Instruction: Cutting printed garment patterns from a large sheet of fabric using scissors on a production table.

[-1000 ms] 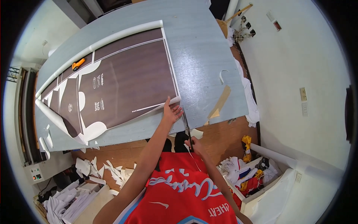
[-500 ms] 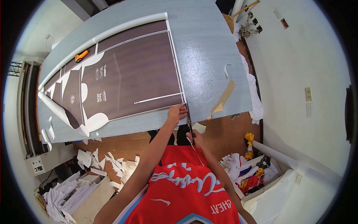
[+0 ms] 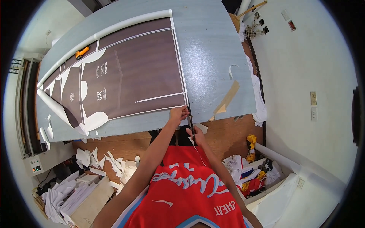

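A large dark brown printed sheet (image 3: 148, 72) with white margins lies on the blue-grey table (image 3: 205, 45). My left hand (image 3: 178, 115) pinches its near right corner at the table's front edge. Long dark scissors (image 3: 191, 121) are gripped in my right hand (image 3: 195, 135), which is just nearer to me and to the right. Their blades point away from me, along the sheet's right white margin. From around my right hand a thin white strip (image 3: 200, 155) hangs over my red jersey. Whether the blades are parted is too small to tell.
Along the sheet's far edge runs a white roll (image 3: 114, 29). An orange-and-black tool (image 3: 82, 52) rests on the sheet. Tan paper scrap (image 3: 229, 95) lies at right on the table. White offcuts (image 3: 123, 169) litter the floor at left; a bin of cloth (image 3: 262, 176) stands at right.
The whole view has shifted slightly. My right hand and the scissors have moved a little forward, closer to the sheet's corner. My left hand keeps its pinch there.
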Tool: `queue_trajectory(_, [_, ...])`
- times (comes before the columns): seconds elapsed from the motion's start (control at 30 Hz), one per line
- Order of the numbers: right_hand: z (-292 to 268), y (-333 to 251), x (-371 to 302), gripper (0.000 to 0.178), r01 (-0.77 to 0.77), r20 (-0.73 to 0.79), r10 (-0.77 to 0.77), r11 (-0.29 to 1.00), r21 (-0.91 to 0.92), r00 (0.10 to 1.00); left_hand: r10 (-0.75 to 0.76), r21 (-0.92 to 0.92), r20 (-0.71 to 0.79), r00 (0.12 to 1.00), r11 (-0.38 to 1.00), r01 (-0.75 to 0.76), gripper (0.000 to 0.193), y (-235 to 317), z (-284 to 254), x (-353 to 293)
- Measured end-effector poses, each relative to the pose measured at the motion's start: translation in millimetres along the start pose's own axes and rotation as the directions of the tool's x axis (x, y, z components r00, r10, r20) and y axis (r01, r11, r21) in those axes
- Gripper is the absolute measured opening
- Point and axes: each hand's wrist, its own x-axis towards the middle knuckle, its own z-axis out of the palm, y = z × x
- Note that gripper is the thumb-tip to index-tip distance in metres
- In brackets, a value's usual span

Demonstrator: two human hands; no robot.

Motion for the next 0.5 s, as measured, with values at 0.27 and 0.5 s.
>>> queue_trajectory(0.27, [5, -17, -9, 0.04, -0.005, -0.02, 0.005, 1.0, 0.023, 1.0, 0.035, -0.038, 0.02, 0.999, 0.999, -0.034, 0.021, -5, -8, 1])
queue_trajectory(0.5, [4, 21, -6, 0.036, 0.056, -0.078, -0.061, 0.997, -0.058, 0.995, 0.093, -0.112, 0.108, 0.99, 0.99, -0.081, 0.021, -8, -5, -5])
